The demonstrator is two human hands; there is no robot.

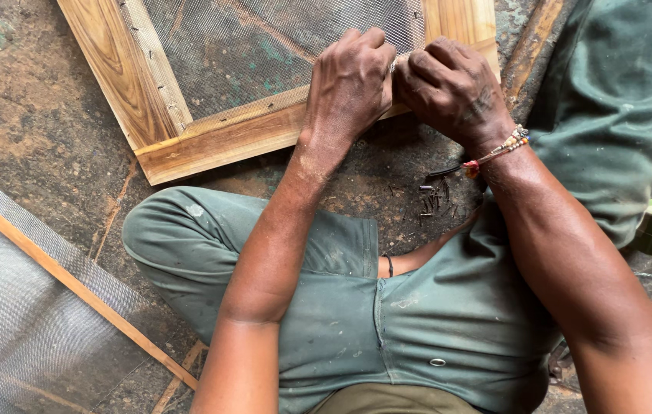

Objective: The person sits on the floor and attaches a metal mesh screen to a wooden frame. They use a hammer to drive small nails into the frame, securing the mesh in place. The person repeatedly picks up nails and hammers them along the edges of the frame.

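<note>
Both arms are stretched forward from the near edge and drawn together at the far middle of the scene. The left hand is curled knuckles up, its fingers bent down, and the right hand is closed into a loose fist pressed against it. A beaded band is worn on the right wrist.

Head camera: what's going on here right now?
A person sits on the ground with both hands pressed together on the lower rail of a wooden frame covered with wire mesh. The left hand and right hand pinch something small at the mesh edge. Small nails lie on the floor below.
</note>
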